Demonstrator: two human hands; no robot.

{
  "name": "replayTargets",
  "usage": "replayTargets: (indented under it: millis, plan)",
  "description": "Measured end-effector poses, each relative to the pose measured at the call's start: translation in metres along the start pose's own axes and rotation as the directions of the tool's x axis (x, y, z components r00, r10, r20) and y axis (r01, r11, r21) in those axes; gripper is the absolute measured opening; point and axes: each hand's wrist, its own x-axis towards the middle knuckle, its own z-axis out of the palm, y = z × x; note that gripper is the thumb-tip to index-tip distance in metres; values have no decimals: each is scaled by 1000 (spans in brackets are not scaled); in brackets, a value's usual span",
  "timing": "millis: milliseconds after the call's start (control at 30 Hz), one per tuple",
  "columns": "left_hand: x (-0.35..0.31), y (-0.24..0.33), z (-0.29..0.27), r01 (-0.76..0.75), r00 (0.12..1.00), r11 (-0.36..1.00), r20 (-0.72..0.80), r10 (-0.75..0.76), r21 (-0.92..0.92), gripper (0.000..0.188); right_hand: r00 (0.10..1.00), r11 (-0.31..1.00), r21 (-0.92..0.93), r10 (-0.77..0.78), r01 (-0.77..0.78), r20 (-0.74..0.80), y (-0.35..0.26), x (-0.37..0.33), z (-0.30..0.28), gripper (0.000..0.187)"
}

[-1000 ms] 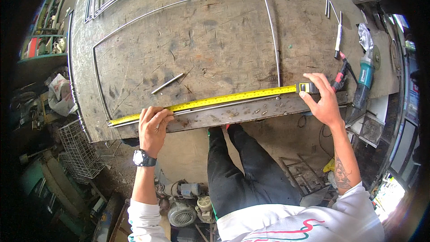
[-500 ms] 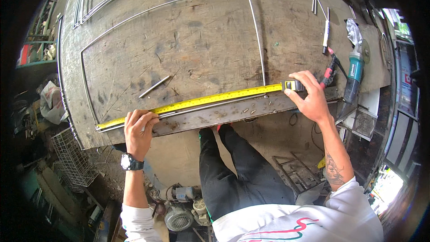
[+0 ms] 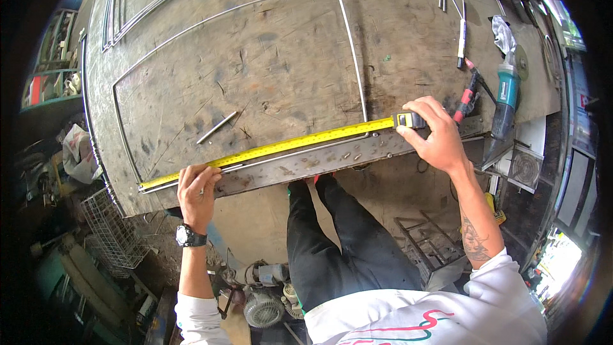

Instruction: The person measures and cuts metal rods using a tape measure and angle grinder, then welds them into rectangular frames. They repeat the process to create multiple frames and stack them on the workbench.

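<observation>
A yellow tape measure blade [image 3: 287,145] is stretched along the near side of a bent thin metal rod frame [image 3: 354,54], which lies on the worn workbench [image 3: 294,45]. My right hand [image 3: 440,137] grips the black and yellow tape measure case [image 3: 410,121], just past the frame's near right corner. At the near left, my left hand [image 3: 196,197] is closed, with its fingertips pinching the near rod right against the blade's lower edge. Beyond the blade's left end shows the frame's near left corner. A short metal rod piece [image 3: 217,127] rests inside the frame.
An angle grinder [image 3: 506,92] lies at the right, beside a red-handled tool [image 3: 467,101] and a white marker [image 3: 461,43]. More bent rods [image 3: 153,5] lie at the far left. Small metal bits lie on the bench's steel front edge [image 3: 281,172]. Below stand a wire basket [image 3: 115,227] and a motor [image 3: 264,308].
The whole view has shifted slightly, moving the far bench leftward. Both hands keep their hold, and the tape stays stretched along the near rod.
</observation>
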Motion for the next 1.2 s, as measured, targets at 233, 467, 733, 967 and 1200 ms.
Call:
replayTargets:
  millis: [233, 467, 733, 967, 1200]
  plan:
    - [7, 25, 6, -4, 999, 998, 51, 7, -58, 15, 1000, 1000, 0, 16, -16, 11, 17, -4, -12, 38]
    - [3, 1, -4, -6, 1000, 1000, 17, 7, -20, 15, 1000, 1000, 18, -25, 25, 5, 2, -1, 0, 38]
    - [9, 6, -7, 26, 996, 999, 88, -24, -18, 13, 1000, 999, 43, -2, 1, 24, -1, 0, -4, 36]
    - [-9, 25, 6, 116, 990, 982, -94, -103, 148, 17, 999, 998, 44, -39, 38, 15, -2, 3, -2, 36]
    - [-18, 41, 23, 246, 947, 958, -245, -206, 144, 18, 999, 999, 20, -33, 33, 34, -9, 7, -1, 37]
